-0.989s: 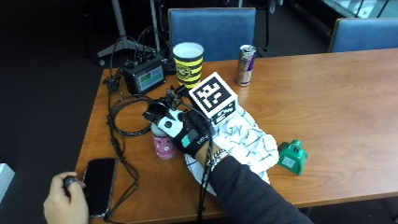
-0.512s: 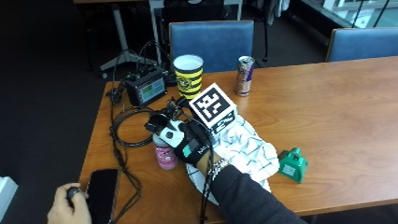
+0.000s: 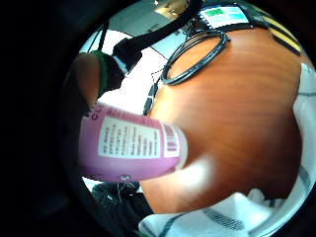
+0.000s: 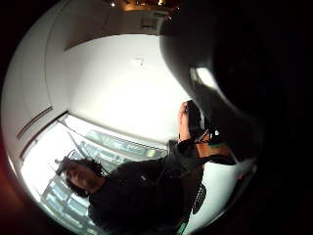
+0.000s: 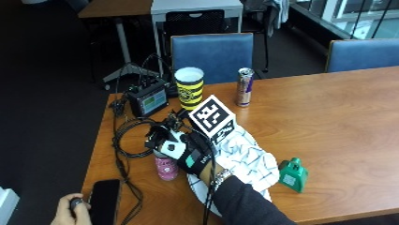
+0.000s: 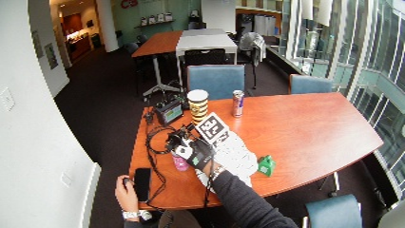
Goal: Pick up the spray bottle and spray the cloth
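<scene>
A pink spray bottle [image 5: 166,167] stands on the wooden table [image 5: 324,112], just left of a white cloth with a blue pattern [image 5: 249,159]. My gloved right hand [image 5: 187,152] sits over the bottle's top, fingers curled round its head. In the little finger side palm view the pink bottle [image 3: 133,148] lies close against the palm, with the cloth [image 3: 222,217] on the table beside it. The wide outside view shows the same: hand [image 6: 193,153] on the bottle [image 6: 179,163], next to the cloth [image 6: 237,156].
Behind the hand stand a yellow-and-black cup [image 5: 189,87], a drink can [image 5: 244,86] and a small screen device [image 5: 148,101] with coiled cables [image 5: 128,138]. A green object [image 5: 292,174] sits right of the cloth. The bare left hand [image 5: 69,211] holds a phone [image 5: 104,199].
The outside camera has shifted, so the whole scene sits lower in the picture. My hand stays at the top of the pink bottle; the bottle and cloth have not visibly moved.
</scene>
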A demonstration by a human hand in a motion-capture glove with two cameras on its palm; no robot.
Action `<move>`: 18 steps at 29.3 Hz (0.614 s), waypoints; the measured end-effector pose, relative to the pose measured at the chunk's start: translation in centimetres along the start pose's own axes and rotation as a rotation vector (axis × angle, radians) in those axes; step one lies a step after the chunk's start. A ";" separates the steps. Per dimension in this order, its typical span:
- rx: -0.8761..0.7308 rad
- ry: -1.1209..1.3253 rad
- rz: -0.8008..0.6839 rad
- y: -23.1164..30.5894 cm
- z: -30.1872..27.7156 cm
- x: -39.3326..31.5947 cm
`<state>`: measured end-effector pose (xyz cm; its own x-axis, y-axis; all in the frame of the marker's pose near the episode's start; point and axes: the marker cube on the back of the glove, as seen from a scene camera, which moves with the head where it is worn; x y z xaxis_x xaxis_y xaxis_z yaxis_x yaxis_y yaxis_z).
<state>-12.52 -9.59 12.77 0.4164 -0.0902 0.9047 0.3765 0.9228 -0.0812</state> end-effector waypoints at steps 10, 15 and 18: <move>-0.018 0.016 0.116 1.1 0.0 1.5; 0.007 0.032 0.113 1.8 -0.5 1.4; 0.049 0.083 0.094 2.1 -1.8 0.5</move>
<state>-10.01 -8.35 12.24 0.5153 -0.0315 0.8564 0.2928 0.9457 -0.1414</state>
